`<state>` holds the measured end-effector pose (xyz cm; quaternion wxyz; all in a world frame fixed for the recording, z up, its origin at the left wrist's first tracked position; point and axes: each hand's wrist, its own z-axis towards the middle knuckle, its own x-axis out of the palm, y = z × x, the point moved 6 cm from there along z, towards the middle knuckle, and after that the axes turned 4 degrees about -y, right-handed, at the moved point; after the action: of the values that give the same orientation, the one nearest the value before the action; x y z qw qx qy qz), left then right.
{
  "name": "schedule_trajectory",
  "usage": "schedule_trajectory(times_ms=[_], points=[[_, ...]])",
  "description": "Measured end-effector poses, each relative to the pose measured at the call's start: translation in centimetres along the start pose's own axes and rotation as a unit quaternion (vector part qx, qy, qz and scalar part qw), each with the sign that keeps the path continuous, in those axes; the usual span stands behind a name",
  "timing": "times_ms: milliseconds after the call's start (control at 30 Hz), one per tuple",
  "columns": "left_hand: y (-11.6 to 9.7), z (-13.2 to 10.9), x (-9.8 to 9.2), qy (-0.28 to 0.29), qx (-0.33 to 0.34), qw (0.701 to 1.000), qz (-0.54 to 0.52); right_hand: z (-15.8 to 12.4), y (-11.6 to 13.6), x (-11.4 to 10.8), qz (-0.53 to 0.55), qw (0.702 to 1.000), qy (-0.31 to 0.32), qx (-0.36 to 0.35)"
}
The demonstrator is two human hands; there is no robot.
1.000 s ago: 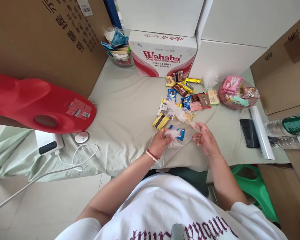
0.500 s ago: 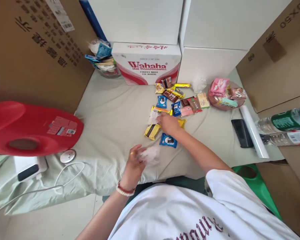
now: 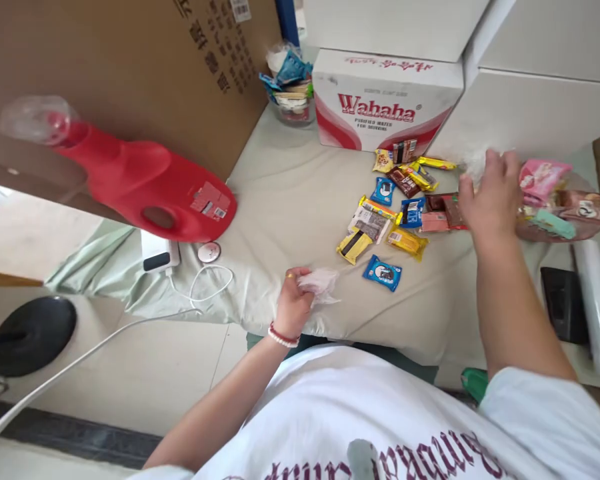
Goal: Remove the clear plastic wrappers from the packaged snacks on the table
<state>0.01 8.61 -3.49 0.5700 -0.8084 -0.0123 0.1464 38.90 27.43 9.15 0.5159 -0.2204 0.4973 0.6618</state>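
My left hand (image 3: 295,305) is closed on a thin clear plastic bag (image 3: 321,283) near the front edge of the cloth-covered table. Far to the right, my right hand (image 3: 493,200) is stretched out with its fingers apart. Its fingertips are at a crumpled clear plastic bag (image 3: 474,165); whether they touch it I cannot tell. Wrapped snacks lie between the hands: a blue packet (image 3: 383,273) nearest me, a yellow packet (image 3: 407,242), a yellow packet with a dark band (image 3: 355,245), and several others. My right hand partly covers a pink packet (image 3: 435,221) and its neighbours.
A round clear bowl of snacks (image 3: 587,230) stands right of my right hand. At the back are a Wahaha carton (image 3: 380,110) and a filled tub (image 3: 295,113). A red detergent bottle (image 3: 165,187), a white charger (image 3: 155,250) with its cable and a phone (image 3: 563,303) flank the table.
My right hand has left the snack packets in the middle and moved right and back to the crumpled bag. My left hand has closed on its plastic bag. The view has turned left.
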Motion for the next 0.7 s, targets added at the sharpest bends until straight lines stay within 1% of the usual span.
schedule_trajectory(times_ms=[33, 67, 100, 133, 167, 200, 233, 267, 300, 333, 367, 433, 500, 567, 700], points=[[-0.3, 0.1, 0.7, 0.009, 0.002, 1.0, -0.006, -2.9, 1.1, -0.2, 0.077, 0.997, 0.012, 0.0], [-0.7, 0.2, 1.3, 0.021, 0.011, 1.0, -0.01, -6.0, 2.3, 0.4, 0.17, 0.983, 0.072, 0.012], [-1.2, 0.2, 2.0, 0.035, 0.027, 0.999, -0.01, -9.5, 4.0, 1.5, 0.264, 0.949, 0.17, 0.014], [-1.6, 0.2, 2.7, 0.051, 0.047, 0.998, -0.008, -12.9, 5.9, 2.7, 0.342, 0.902, 0.263, 0.008], [-2.0, 0.1, 3.3, 0.068, 0.066, 0.996, -0.002, -15.7, 7.5, 3.4, 0.387, 0.869, 0.308, -0.01], [-2.3, 0.1, 3.9, 0.085, 0.078, 0.993, 0.005, -18.0, 8.9, 4.1, 0.411, 0.845, 0.34, -0.029], [-2.3, 0.1, 4.5, 0.105, 0.079, 0.991, 0.007, -19.6, 9.8, 4.7, 0.426, 0.833, 0.352, -0.037], [-2.2, 0.1, 4.9, 0.124, 0.069, 0.99, 0.001, -20.5, 10.1, 5.1, 0.433, 0.831, 0.347, -0.029], [-1.9, 0.1, 5.2, 0.141, 0.052, 0.989, -0.01, -20.9, 9.9, 5.5, 0.44, 0.833, 0.334, -0.003], [-1.4, 0.2, 5.4, 0.155, 0.029, 0.987, -0.025, -21.0, 9.4, 5.7, 0.452, 0.833, 0.317, 0.038], [-0.9, 0.2, 5.5, 0.167, 0.005, 0.985, -0.038, -20.9, 8.6, 5.8, 0.466, 0.826, 0.303, 0.088], [0.0, 0.3, 5.2, 0.178, -0.035, 0.982, -0.057, -20.6, 7.1, 5.8, 0.492, 0.797, 0.295, 0.186], [0.5, 0.3, 4.6, 0.175, -0.057, 0.98, -0.075, -20.4, 6.0, 5.6, 0.507, 0.771, 0.29, 0.255], [0.6, 0.2, 3.9, 0.163, -0.062, 0.98, -0.094, -20.2, 5.1, 5.1, 0.511, 0.762, 0.263, 0.298], [0.2, 0.4, 2.4, 0.142, -0.054, 0.983, -0.104, -20.3, 3.4, 4.0, 0.527, 0.748, 0.196, 0.352]])
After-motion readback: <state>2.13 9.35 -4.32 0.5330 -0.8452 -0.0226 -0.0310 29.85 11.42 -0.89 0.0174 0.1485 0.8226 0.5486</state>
